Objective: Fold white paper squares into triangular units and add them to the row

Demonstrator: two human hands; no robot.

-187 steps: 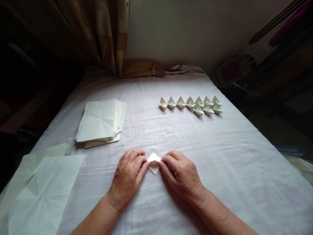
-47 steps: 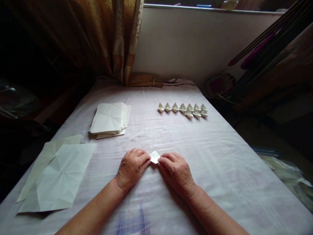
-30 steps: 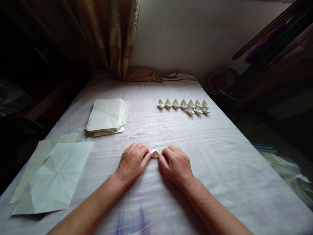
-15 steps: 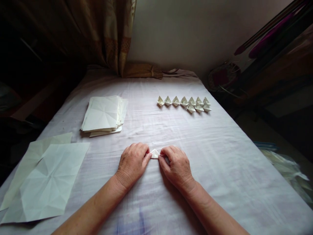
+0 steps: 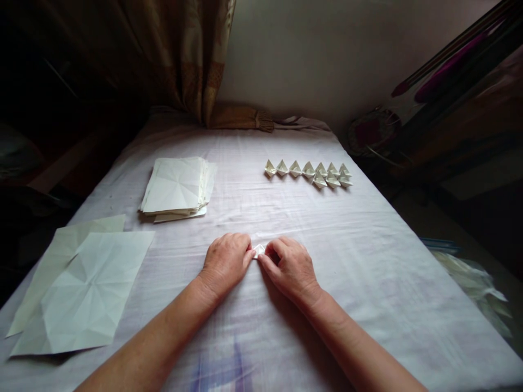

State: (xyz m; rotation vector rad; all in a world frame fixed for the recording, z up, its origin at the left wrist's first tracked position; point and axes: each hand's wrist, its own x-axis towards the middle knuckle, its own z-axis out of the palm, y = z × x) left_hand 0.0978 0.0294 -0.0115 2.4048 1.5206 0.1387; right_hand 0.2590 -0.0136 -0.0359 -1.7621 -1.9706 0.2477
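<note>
A small folded piece of white paper [image 5: 259,250] lies on the pale cloth-covered table [image 5: 368,256], pinched from both sides. My left hand [image 5: 226,261] grips its left edge with curled fingers. My right hand [image 5: 288,267] pinches its right edge, fingers bent over it. Most of the piece is hidden between my fingertips. Farther back stands a row of several small folded paper boats [image 5: 308,171].
A stack of creased white sheets [image 5: 177,188] lies at the back left. Two larger creased sheets [image 5: 81,288] lie near the left edge. A brown curtain [image 5: 192,60] hangs behind. Dark clutter and a plastic bag [image 5: 469,272] lie off the right side.
The paper piece has shrunk from a flat diamond to a small tuft as my fingers closed in on it. My hands have drawn closer together.
</note>
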